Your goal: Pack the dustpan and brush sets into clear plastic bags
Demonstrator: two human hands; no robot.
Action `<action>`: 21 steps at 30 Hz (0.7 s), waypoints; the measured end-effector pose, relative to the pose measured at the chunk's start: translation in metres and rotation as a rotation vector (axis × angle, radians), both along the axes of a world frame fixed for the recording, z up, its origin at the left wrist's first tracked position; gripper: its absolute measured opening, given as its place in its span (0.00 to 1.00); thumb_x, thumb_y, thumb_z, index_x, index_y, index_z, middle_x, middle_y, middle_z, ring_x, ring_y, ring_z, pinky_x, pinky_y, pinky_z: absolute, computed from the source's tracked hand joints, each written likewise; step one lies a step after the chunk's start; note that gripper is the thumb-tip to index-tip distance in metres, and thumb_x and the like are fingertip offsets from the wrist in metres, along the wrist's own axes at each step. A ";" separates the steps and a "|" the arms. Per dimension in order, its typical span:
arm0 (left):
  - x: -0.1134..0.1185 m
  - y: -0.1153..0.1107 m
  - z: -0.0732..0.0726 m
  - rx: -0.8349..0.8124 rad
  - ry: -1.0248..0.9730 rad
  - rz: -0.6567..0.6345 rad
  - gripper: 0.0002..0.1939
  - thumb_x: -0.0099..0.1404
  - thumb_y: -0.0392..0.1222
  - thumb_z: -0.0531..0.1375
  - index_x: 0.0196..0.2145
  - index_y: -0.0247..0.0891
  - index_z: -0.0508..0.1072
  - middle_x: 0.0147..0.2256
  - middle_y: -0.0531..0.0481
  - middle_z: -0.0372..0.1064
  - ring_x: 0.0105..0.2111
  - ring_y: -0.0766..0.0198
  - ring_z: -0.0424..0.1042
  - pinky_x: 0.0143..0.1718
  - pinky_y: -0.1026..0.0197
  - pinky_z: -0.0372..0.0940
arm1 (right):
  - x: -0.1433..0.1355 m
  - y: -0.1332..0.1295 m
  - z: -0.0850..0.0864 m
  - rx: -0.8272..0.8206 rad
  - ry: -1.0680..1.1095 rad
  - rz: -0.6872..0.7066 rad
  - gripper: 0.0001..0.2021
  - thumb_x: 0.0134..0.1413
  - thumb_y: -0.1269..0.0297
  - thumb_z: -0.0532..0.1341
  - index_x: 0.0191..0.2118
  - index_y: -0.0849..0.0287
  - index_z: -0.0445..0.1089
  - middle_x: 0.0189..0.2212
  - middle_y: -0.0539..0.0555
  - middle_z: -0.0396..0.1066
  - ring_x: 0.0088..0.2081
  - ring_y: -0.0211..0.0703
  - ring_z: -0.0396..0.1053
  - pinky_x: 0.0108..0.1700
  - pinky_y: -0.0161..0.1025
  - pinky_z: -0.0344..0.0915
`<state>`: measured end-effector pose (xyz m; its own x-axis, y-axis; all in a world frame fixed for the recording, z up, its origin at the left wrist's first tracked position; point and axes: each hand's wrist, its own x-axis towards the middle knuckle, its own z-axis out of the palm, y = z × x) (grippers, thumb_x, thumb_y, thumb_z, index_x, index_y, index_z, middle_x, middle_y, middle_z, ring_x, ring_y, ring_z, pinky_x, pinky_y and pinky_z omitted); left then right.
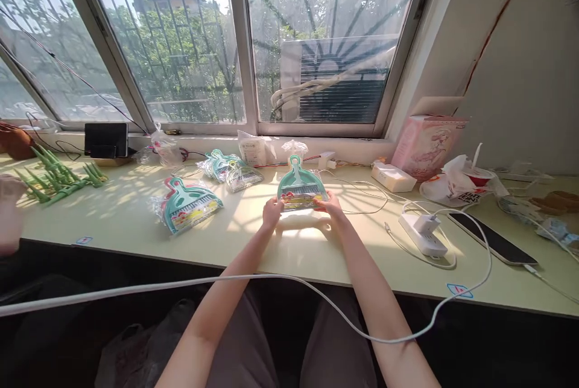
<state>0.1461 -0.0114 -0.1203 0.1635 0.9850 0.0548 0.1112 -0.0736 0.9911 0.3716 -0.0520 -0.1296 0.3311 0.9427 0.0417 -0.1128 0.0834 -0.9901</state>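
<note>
A white cable [136, 289] runs nearest the camera, looping across in front of both forearms and up over the front edge of the tabletop [244, 237] on the right. Behind it, near the middle of that front edge, the left hand [272, 213] and right hand [332, 204] pinch the two lower corners of a wrapped green dustpan [296, 178], its handle toward the back edge and its brush [302, 189] lying across it. A shadow falls on the tabletop just below; whether the dustpan touches the surface, I cannot tell.

Left of the hands lies a second wrapped dustpan [192, 204], with more packs [219, 165] nearer the back edge. Green stalks [58, 177] lie toward the tabletop's left end, near another person's blurred hand [9, 213], whose grip I cannot make out. Toward the right, a power strip [434, 246] and a phone [493, 237] lie near the front edge; a pink box [427, 143] stands by the back edge, beside a white block [392, 175].
</note>
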 end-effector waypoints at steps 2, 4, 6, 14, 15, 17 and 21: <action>-0.031 -0.012 -0.001 0.017 -0.016 0.070 0.13 0.59 0.47 0.66 0.36 0.35 0.78 0.34 0.43 0.76 0.37 0.56 0.75 0.26 0.64 0.68 | -0.010 -0.009 0.004 0.025 -0.062 0.175 0.23 0.47 0.60 0.76 0.49 0.53 0.72 0.44 0.57 0.81 0.43 0.52 0.81 0.46 0.47 0.81; -0.073 -0.024 0.000 0.047 -0.061 0.137 0.18 0.55 0.50 0.69 0.37 0.33 0.79 0.36 0.42 0.77 0.38 0.55 0.76 0.27 0.62 0.72 | -0.020 -0.016 0.007 0.043 -0.102 0.336 0.25 0.53 0.56 0.74 0.55 0.53 0.72 0.49 0.59 0.81 0.48 0.53 0.80 0.50 0.48 0.80; -0.122 -0.033 0.003 0.089 -0.093 0.273 0.21 0.53 0.52 0.69 0.38 0.33 0.80 0.36 0.42 0.78 0.39 0.53 0.77 0.27 0.61 0.73 | -0.028 -0.021 0.008 0.036 -0.101 0.420 0.25 0.57 0.53 0.72 0.58 0.53 0.72 0.53 0.60 0.80 0.52 0.54 0.80 0.52 0.50 0.79; -0.266 -0.033 0.000 0.059 0.401 0.922 0.08 0.60 0.44 0.59 0.32 0.39 0.75 0.31 0.42 0.74 0.44 0.41 0.79 0.49 0.39 0.75 | -0.040 -0.013 0.003 -0.044 -0.068 0.362 0.12 0.57 0.59 0.71 0.46 0.54 0.78 0.45 0.60 0.83 0.40 0.50 0.82 0.47 0.49 0.80; -0.272 -0.033 -0.003 0.088 0.543 0.957 0.10 0.62 0.45 0.58 0.33 0.38 0.75 0.36 0.36 0.76 0.50 0.35 0.77 0.53 0.35 0.71 | -0.040 -0.013 0.003 -0.046 -0.061 0.362 0.11 0.56 0.61 0.71 0.45 0.54 0.78 0.44 0.60 0.83 0.39 0.50 0.82 0.47 0.49 0.80; -0.275 -0.034 -0.008 0.149 0.764 0.998 0.16 0.64 0.47 0.57 0.38 0.33 0.78 0.49 0.24 0.74 0.60 0.27 0.68 0.58 0.29 0.65 | -0.040 -0.013 0.004 -0.046 -0.064 0.345 0.10 0.55 0.63 0.71 0.43 0.54 0.79 0.43 0.59 0.83 0.38 0.49 0.82 0.47 0.49 0.79; -0.265 -0.040 -0.015 0.176 0.870 1.035 0.30 0.69 0.54 0.56 0.53 0.21 0.74 0.61 0.13 0.62 0.65 0.22 0.59 0.60 0.25 0.59 | -0.040 -0.017 0.006 -0.049 -0.111 0.332 0.08 0.57 0.63 0.70 0.43 0.53 0.78 0.43 0.57 0.84 0.40 0.48 0.82 0.50 0.49 0.79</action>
